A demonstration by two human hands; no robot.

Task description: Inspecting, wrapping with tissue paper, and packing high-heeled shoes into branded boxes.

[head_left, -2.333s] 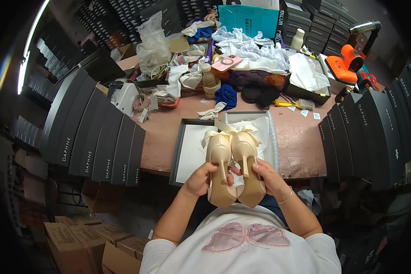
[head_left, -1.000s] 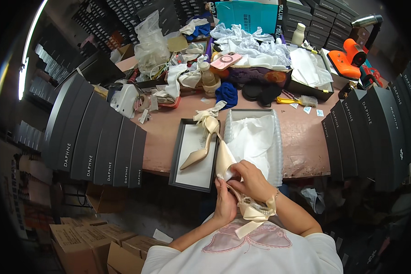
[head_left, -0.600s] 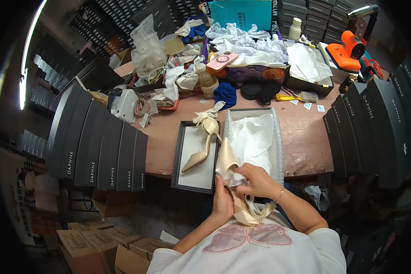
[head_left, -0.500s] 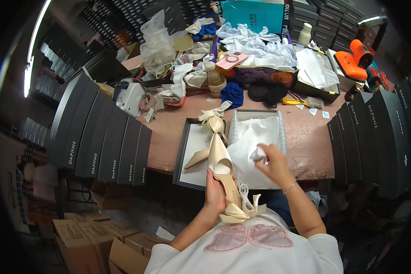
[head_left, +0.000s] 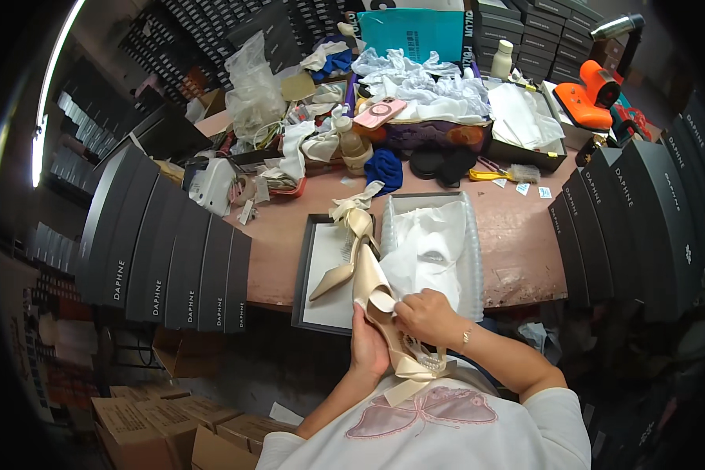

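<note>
A cream pointed-toe heeled shoe (head_left: 370, 274) lies in my left hand (head_left: 368, 345), whose fingers wrap round its side; the toe points away from me. Near me, its heel end carries a satin bow (head_left: 417, 374) and a pearl strap (head_left: 423, 356). White material (head_left: 381, 301) shows in the shoe's opening. My right hand (head_left: 427, 317) is closed at the edge of that opening, its fingertips beside the white material; what they pinch is hidden. A second cream shoe (head_left: 338, 278) rests on its side in a dark shoebox part (head_left: 299, 305) with a white bottom.
Right of it stands a box part edged with bubble wrap (head_left: 471, 251), holding white tissue paper (head_left: 423, 223). Dark shoeboxes line the left (head_left: 164, 243) and right (head_left: 634, 219). Farther back are a brush (head_left: 522, 174), a blue cloth (head_left: 384, 170), a pink phone (head_left: 380, 113) and an orange tool (head_left: 587, 102).
My right hand has moved from above the tissue paper, where it held a small whitish wad, left and nearer to the shoe's opening. My left hand still holds the shoe. The view has shifted slightly.
</note>
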